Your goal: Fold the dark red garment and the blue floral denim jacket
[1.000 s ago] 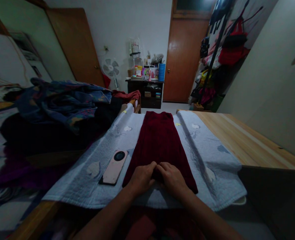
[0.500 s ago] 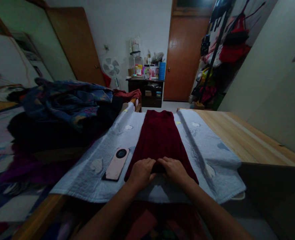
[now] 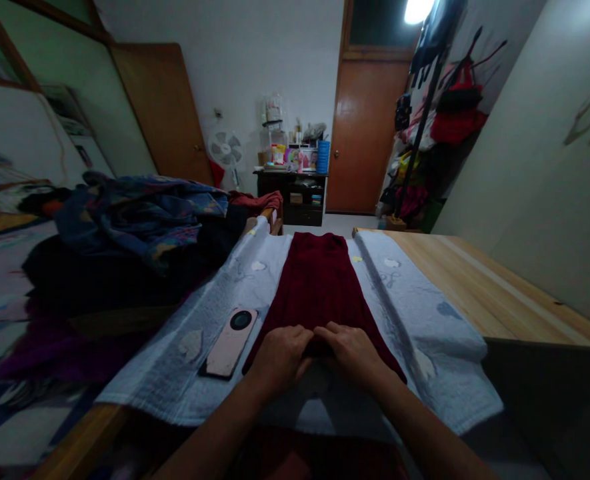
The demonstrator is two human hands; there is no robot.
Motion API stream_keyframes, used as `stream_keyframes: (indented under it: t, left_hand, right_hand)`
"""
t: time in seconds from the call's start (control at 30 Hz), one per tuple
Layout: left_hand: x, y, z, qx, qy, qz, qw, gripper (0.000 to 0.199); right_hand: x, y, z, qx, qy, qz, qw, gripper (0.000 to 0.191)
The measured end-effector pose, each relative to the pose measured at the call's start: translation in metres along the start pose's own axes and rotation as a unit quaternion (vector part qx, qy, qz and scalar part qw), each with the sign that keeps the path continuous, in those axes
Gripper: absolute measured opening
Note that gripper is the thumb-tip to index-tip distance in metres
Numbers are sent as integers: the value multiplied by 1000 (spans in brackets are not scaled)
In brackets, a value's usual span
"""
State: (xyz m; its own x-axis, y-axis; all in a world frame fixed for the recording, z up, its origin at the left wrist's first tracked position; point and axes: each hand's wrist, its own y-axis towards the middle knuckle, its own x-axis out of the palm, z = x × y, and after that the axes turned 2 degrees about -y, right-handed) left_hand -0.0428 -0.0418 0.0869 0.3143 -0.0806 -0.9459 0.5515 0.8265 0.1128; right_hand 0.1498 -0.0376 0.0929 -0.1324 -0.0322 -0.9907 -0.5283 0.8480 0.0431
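hands [image 3: 281, 355] pinch long maroon fabric [image 3: 319, 287] atop a creased sheet [image 3: 415, 293].

On your left you have a pile of clothes [image 3: 139, 217], blue patterned cloth on top of black, with purple lower down. A pink phone [image 3: 227, 350] lies near you on the pale blue sheet [image 3: 442, 393], its round dark camera facing up. To your right is a bare wooden tabletop [image 3: 475, 287]. Ahead of you, a white fan [image 3: 225, 148] stands beside a dark cabinet [image 3: 309, 215], and a brown door [image 3: 362, 140] is closed. Bags [image 3: 457, 125] hang right of it.
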Motion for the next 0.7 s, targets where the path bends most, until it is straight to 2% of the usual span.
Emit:
stream_keyframes:
  t: [0.13,0.23,0.5,0.7]
  left_hand:
    - [-4,0,2,-3,-14,-1,1000,29]
    - [-1,1,1,-8,-22,-9,1000,31]
    - [32,-2,-9,-21,-30,-31,999,35]
    - [41,0,-12,-26,-39,-15,999,34]
  right_hand:
    - [-5,-2,-2,6,5,-5,1000,37]
    - [0,-2,-1,9,11,-8,1000,39]
    - [36,-3,2,4,17,-5,1000,39]
    - [40,-2,5,12,20,1,1000,39]
